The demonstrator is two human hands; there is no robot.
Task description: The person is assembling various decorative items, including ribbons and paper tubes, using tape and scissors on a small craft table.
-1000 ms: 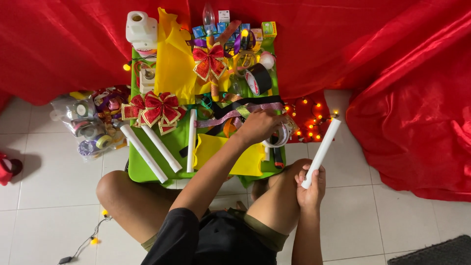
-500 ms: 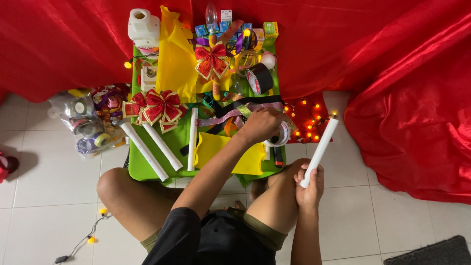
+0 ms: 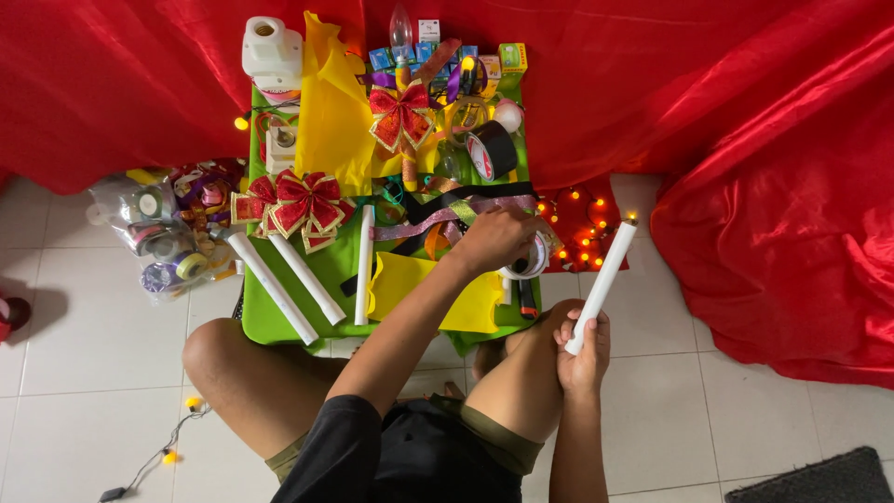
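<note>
My right hand [image 3: 583,349] grips the lower end of a long white candle-shaped stick [image 3: 603,279] with a small glowing tip, held tilted up over my right knee. My left arm reaches across the green tray [image 3: 270,321]. My left hand [image 3: 498,237] is curled over a white tape roll [image 3: 536,261] at the tray's right side, next to dark and glittery ribbons [image 3: 438,216]. Yellow sheets [image 3: 419,284] lie just beside that hand.
Three more white sticks [image 3: 303,275] lie on the tray's near left. Red glitter bows [image 3: 303,200], a black tape roll [image 3: 492,151], a white dispenser [image 3: 272,47] and small boxes fill the tray. A bag of ribbon spools [image 3: 163,237] sits left, string lights [image 3: 582,233] right, red cloth [image 3: 745,186] behind.
</note>
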